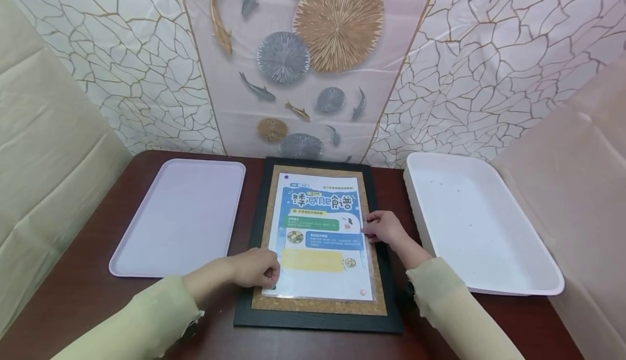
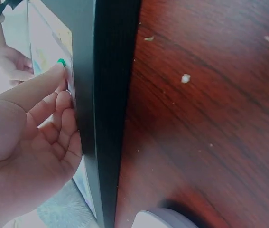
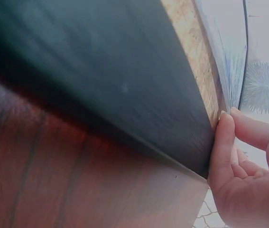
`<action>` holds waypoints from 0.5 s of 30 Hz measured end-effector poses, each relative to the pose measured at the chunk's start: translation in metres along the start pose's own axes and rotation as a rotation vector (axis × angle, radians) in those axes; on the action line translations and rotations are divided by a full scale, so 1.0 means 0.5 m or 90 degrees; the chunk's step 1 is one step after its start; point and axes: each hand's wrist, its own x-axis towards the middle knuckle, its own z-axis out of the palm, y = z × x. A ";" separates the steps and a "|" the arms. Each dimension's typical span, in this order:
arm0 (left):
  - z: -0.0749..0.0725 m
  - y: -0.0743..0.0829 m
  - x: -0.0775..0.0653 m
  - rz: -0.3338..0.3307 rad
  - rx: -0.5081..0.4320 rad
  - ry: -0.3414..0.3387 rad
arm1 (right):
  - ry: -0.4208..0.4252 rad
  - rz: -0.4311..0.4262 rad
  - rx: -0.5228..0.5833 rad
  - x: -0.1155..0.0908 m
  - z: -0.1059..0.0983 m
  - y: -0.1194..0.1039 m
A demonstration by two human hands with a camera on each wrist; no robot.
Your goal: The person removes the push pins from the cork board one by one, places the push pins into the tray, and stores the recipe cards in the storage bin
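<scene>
A black-framed cork board is lying flat on the wooden table between two white trays, bare wood flanking both sides. The left hand is pinching a green pushpin at the laminated poster's lower-left corner; the right hand's fingertips are pressing its right edge.

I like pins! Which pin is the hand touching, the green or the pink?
The green pin at the sheet's bottom-left corner, under the left hand; the pink pin sits untouched.
</scene>
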 end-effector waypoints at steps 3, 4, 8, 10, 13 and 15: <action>-0.001 0.001 0.000 -0.006 -0.008 -0.003 | 0.000 0.000 0.003 0.000 0.000 0.000; -0.001 0.001 0.000 -0.006 -0.009 -0.002 | 0.001 0.001 0.005 0.000 0.001 0.000; 0.001 -0.002 -0.001 -0.004 -0.013 -0.006 | 0.001 0.003 0.008 0.001 0.002 0.002; 0.000 -0.005 0.000 0.001 -0.014 -0.013 | 0.003 0.005 0.010 0.002 0.002 0.002; -0.002 -0.008 0.002 0.002 -0.019 -0.025 | 0.005 0.004 0.011 0.003 0.002 0.002; -0.002 -0.009 0.002 0.010 -0.010 -0.038 | 0.007 0.005 0.010 0.003 0.001 0.002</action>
